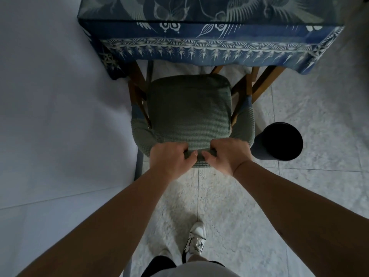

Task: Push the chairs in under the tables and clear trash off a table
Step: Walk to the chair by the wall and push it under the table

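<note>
A wooden chair with a grey-green fabric cover stands right below me, its seat front just under the hanging edge of the table's blue patterned cloth. My left hand and my right hand both grip the top of the chair's backrest, side by side, fingers curled over the covered edge. Most of the seat still shows in front of the table. No trash is visible on the strip of tabletop in view.
A dark round bin stands on the tiled floor just right of the chair. A white wall runs close along the left. Wooden legs show under the cloth. My foot in a white sneaker is behind the chair.
</note>
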